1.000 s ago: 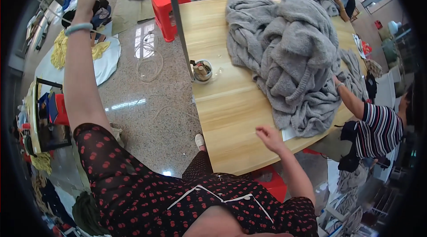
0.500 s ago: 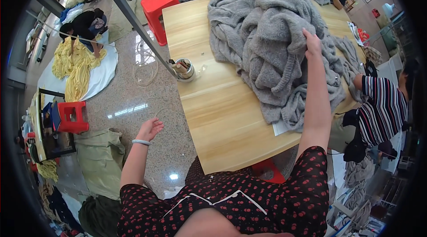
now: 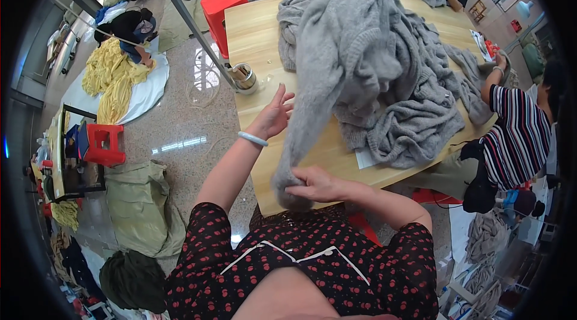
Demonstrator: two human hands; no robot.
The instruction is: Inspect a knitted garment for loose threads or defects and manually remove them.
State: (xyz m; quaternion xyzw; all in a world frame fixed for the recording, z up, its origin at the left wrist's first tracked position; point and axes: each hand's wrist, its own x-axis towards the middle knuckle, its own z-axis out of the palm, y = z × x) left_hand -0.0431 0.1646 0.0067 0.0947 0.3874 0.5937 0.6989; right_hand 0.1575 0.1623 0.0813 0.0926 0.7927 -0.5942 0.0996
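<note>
A heap of grey knitted sweaters [image 3: 415,134] covers the far and right part of a wooden table [image 3: 264,158]. One grey sweater [image 3: 321,85] stretches from the heap toward my body, its near end bunched at the table's front edge. My right hand [image 3: 318,185] is closed around that near end. To the left of the stretched sweater, my left hand [image 3: 275,114] hovers over the table's left edge, fingers apart and holding nothing. A light bangle is on that wrist.
A tin of tools [image 3: 243,78] stands at the table's left edge beside a metal pole [image 3: 195,25]. Red stools [image 3: 221,10] are near the table. A person in a striped shirt [image 3: 517,134] handles grey knitwear at the right. Another person crouches over yellow fabric [image 3: 111,73].
My right hand has come from the heap toward my body, drawing one grey sweater out with it. My left hand has risen and moved right, from above the floor to the table's edge.
</note>
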